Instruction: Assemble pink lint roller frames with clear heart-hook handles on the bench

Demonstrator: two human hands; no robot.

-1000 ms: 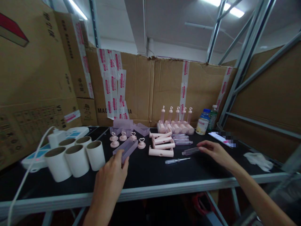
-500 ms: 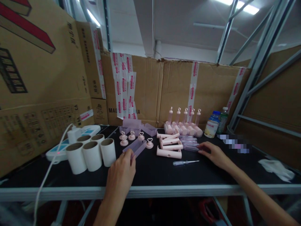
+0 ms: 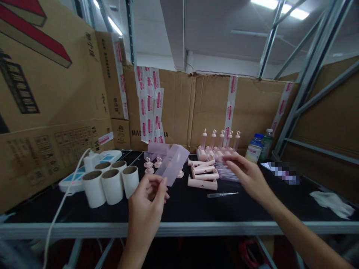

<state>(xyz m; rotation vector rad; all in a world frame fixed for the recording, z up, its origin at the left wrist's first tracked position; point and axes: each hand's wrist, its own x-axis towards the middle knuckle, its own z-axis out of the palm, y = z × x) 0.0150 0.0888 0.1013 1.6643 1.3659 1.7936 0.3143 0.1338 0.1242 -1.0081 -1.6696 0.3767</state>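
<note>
From the head camera, the left hand (image 3: 148,203) is raised above the near edge of the bench (image 3: 179,209), forearm coming up from below, palm turned toward the camera. Its grip is narrow: thumb and fingertips pinch the near end of a clear lilac tray (image 3: 173,163), which is off the bench and tilts up and away to the right, in front of the cardboard wall.

The right hand (image 3: 246,175) reaches in from the right, arm stretched across the bench, wrist slightly bent, fingers loosely spread and curved. It hovers over a small heap of clear tubes (image 3: 226,175); whether its grip holds anything, I cannot tell.

Just left of that hand lie pink bars (image 3: 202,172) stacked together, with a screwdriver (image 3: 222,194) nearer. Left of the raised tray stand white paper cores (image 3: 110,184). Far behind the right hand stand pink bottles (image 3: 220,144) in a row.
</note>
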